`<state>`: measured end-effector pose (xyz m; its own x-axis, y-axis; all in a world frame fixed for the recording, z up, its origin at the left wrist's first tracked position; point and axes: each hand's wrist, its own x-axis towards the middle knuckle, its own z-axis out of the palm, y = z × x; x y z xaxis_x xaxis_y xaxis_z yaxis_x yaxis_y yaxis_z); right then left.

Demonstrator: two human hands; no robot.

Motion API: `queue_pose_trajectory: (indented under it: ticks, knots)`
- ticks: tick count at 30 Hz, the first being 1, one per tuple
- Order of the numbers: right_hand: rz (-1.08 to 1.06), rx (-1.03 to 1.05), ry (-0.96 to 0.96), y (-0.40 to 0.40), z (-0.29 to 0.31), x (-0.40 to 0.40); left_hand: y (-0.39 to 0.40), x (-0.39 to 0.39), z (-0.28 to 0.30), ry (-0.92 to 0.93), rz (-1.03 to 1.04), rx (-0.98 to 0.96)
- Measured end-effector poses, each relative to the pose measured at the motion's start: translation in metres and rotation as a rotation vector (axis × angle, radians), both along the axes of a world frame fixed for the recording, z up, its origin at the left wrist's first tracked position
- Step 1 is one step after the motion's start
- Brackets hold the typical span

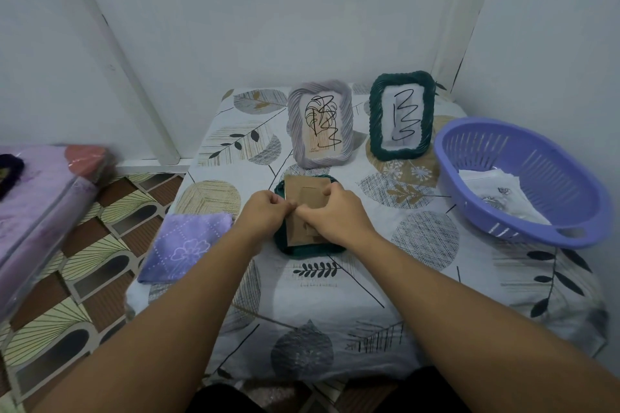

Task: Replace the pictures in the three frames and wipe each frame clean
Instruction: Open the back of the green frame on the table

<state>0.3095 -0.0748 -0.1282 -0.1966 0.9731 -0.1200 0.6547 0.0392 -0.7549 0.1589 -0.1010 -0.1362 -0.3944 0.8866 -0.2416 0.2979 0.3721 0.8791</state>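
Observation:
A dark green frame (303, 250) lies face down in the middle of the table, its brown cardboard back (307, 191) facing up. My left hand (265, 211) and my right hand (335, 211) both rest on that back, fingertips pinched together at its left edge. Behind them a grey-lilac frame (320, 127) stands upright with a scribbled picture, and a second dark green frame (401, 116) stands to its right with a zigzag drawing. A folded purple cloth (186, 245) lies on the table to the left of my left hand.
A purple plastic basket (523, 178) at the right holds white sheets of paper (493, 191). The table carries a leaf-patterned cloth (335, 295) and stands in a wall corner. A purple-covered bed (40, 204) sits at the left over a patterned floor (84, 278).

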Motion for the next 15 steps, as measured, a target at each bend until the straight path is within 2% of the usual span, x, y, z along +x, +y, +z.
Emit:
queue_pose_trajectory:
  ticks: [6, 11, 13, 15]
  knots:
    - [0.055, -0.012, -0.007, 0.004, 0.005, 0.01, 0.0, -0.002, 0.011, -0.129, -0.016, -0.041]
    - [-0.032, -0.006, -0.007, 0.009, 0.001, 0.013, -0.001, -0.015, 0.013, -0.28, 0.023, -0.033]
    - [-0.028, -0.07, 0.097, 0.01, 0.003, 0.012, -0.002, -0.015, 0.015, -0.297, 0.026, -0.024]
    - [-0.047, -0.193, 0.299, 0.01, 0.003, 0.01, -0.004, -0.01, 0.016, -0.263, 0.018, -0.012]
